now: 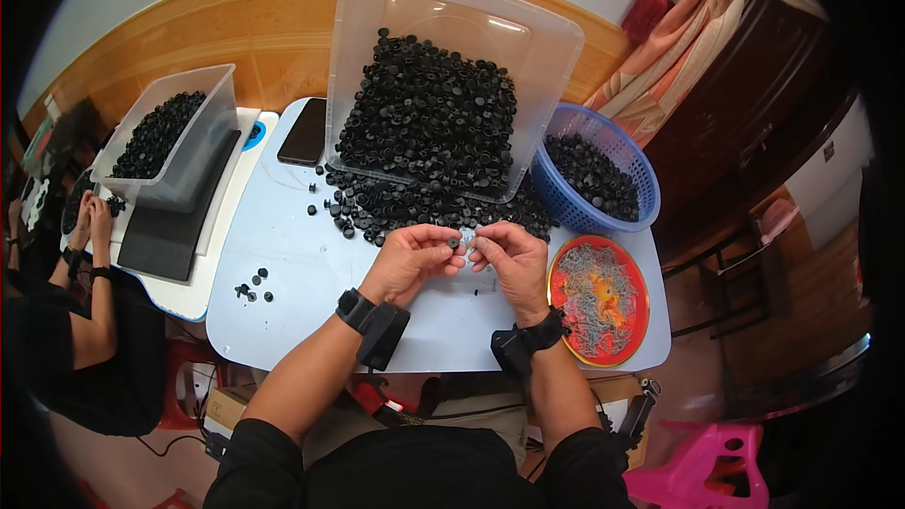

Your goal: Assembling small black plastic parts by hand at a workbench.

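My left hand (412, 262) pinches a small round black plastic cap (453, 243) between thumb and fingers, over the near part of the table. Just to its right, my right hand (515, 262) has thumb and fingertips pressed together close to the cap. Whatever those fingertips hold is too small to make out. Behind both hands, a heap of loose black caps (377, 203) spreads in front of a large clear plastic bin (556, 47) tipped toward me and full of more of them. A red-rimmed plate (563, 328) of thin grey metal pins lies beside my right wrist.
A blue basket (566, 198) of black parts stands at the table's right edge. Several loose caps (252, 287) lie at the left, and a phone (304, 132) at the back left. Another person's hands (90, 217) work at a neighbouring table with a bin (219, 99). A pink stool (698, 471) stands lower right.
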The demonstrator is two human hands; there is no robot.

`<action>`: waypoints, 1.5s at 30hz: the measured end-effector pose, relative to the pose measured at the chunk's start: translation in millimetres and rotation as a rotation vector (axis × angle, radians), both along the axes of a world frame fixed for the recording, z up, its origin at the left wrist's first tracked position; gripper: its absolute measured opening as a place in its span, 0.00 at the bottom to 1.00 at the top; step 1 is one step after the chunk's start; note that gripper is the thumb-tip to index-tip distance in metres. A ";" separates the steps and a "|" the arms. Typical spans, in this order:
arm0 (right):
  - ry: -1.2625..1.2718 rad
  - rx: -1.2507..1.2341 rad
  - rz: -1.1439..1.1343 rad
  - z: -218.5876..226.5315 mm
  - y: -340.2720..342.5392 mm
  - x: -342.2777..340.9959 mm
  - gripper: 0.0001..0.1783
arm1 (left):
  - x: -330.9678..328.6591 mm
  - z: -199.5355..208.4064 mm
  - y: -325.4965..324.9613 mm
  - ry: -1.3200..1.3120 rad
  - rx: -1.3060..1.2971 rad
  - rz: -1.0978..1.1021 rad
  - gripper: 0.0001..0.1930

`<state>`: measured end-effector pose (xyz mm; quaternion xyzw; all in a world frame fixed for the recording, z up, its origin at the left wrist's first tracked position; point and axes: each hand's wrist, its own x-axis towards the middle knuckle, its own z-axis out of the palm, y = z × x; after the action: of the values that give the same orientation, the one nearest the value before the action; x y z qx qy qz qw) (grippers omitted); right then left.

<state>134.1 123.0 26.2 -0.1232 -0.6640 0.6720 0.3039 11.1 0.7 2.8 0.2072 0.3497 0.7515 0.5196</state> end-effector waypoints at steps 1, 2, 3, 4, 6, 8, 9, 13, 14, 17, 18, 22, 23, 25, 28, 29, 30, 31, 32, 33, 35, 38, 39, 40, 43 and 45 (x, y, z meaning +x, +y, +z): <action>0.002 -0.003 -0.001 -1.3 -1.0 -1.1 0.07 | 0.8 1.3 -0.3 0.002 -0.003 -0.001 0.10; 0.028 0.076 -0.021 -2.7 -2.4 -2.6 0.05 | 1.9 2.8 -0.4 0.007 -0.028 0.008 0.10; 0.055 0.157 -0.040 -3.9 -3.9 -4.1 0.04 | 2.6 3.8 -0.5 0.013 -0.052 0.018 0.10; 0.055 0.154 -0.041 -4.7 -5.5 -5.2 0.04 | 3.1 3.9 0.0 0.013 -0.054 0.017 0.10; 0.067 0.175 -0.070 -5.7 -7.8 -6.3 0.04 | 4.1 3.6 1.1 0.073 -0.076 0.043 0.09; 0.059 0.232 -0.097 -6.1 -7.3 -6.2 0.04 | 4.8 1.6 2.1 0.111 -0.087 0.043 0.09; 0.053 0.290 -0.121 -6.1 -7.0 -6.4 0.04 | 5.1 0.9 2.3 0.151 -0.096 0.046 0.08; 0.036 0.517 -0.170 -4.6 -6.0 -5.7 0.04 | 5.8 0.7 1.7 0.197 -0.119 0.060 0.08; 0.038 0.579 -0.186 -1.4 -7.6 -5.0 0.04 | 5.8 0.7 1.2 0.213 -0.124 0.068 0.09; 0.058 0.707 -0.197 0.2 -8.6 -5.3 0.05 | 5.8 -1.4 0.7 0.261 -0.131 0.090 0.08; 0.076 0.771 -0.195 -0.1 -7.7 -4.8 0.05 | 6.4 -2.2 1.8 0.295 -0.136 0.102 0.08; 0.086 0.863 -0.202 -2.0 -5.9 -4.8 0.06 | 8.2 -4.3 4.2 0.347 -0.115 0.110 0.07; 0.084 0.896 -0.177 -2.0 -5.8 -5.5 0.06 | 8.4 -4.9 4.7 0.386 -0.128 0.123 0.07; 0.081 0.930 -0.153 -3.0 -6.1 -5.8 0.07 | 8.6 -5.6 5.2 0.425 -0.140 0.134 0.07; 0.133 0.936 -0.116 -6.3 -6.2 -6.5 0.06 | 8.5 -6.5 4.6 0.450 -0.135 0.126 0.08; 0.138 0.873 -0.127 -5.5 -7.0 -5.6 0.05 | 9.1 -6.0 4.3 0.409 -0.129 0.132 0.07; 0.145 0.810 -0.139 -4.8 -7.7 -5.0 0.05 | 9.0 -4.7 4.1 0.370 -0.122 0.137 0.07; 0.146 0.811 -0.140 -6.0 -9.2 -3.8 0.05 | 8.4 -2.3 3.4 0.372 -0.121 0.137 0.07; 0.097 0.505 -0.149 -8.5 -11.0 -2.2 0.05 | 7.6 0.8 2.2 0.351 -0.121 0.150 0.08; 0.046 0.199 -0.156 -10.9 -11.3 -1.3 0.06 | 7.5 2.4 1.6 0.329 -0.120 0.163 0.08; 0.038 0.141 -0.124 -15.9 -6.5 -1.4 0.08 | 6.7 -2.0 3.3 0.443 -0.096 0.196 0.08; -0.028 -0.332 0.179 -19.6 -4.4 -0.8 0.11 | 9.0 -0.5 4.1 0.583 -0.075 0.240 0.09; -0.028 -0.331 0.183 -20.8 -4.1 -0.8 0.11 | 10.3 0.5 3.9 0.610 -0.081 0.255 0.10; -0.037 -0.388 0.225 -21.9 -3.3 -0.4 0.10 | 11.0 -1.5 4.4 0.611 -0.082 0.259 0.10; -0.040 -0.510 0.285 -23.0 1.2 0.3 0.09 | 13.6 -2.7 6.9 0.817 -0.085 0.352 0.11; -0.034 -0.577 0.301 -23.0 3.1 0.2 0.08 | 17.3 2.7 6.1 0.763 -0.019 0.335 0.13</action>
<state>134.3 126.1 3.2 -0.1159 -0.4621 0.8676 0.1428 28.4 6.8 5.5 0.4063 0.5531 0.6917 0.2249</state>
